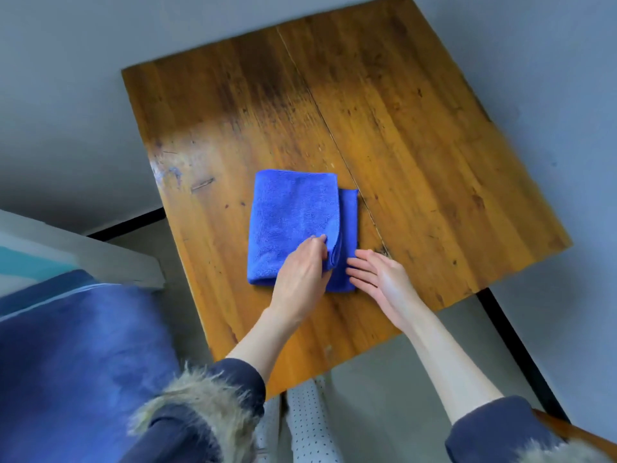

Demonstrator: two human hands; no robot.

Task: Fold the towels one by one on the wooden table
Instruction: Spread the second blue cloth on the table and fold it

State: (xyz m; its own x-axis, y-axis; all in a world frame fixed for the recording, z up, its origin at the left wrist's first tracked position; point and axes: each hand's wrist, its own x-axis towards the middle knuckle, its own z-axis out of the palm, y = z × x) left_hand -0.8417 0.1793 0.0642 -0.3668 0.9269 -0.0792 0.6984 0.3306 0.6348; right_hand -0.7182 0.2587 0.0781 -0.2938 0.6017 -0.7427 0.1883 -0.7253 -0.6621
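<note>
Grey floor surrounds the wooden table (384,128), with dark blue bedding (76,355) at the lower left. On the table's near half lies a folded blue towel (293,222). At its near right corner the left hand (302,274) pinches the upper layer's edge, while the right hand (377,277) lies flat, straight fingertips touching the lower layer's right edge.

A home room is suggested, probably a bedroom. A worn wooden worktop (384,135) (scratched and stained) is placed against plain grey walls (66,78). A bed with a dark blue cover (76,355) is seen just beside it, and a grey concrete-like floor (377,379) is visible underneath.
</note>
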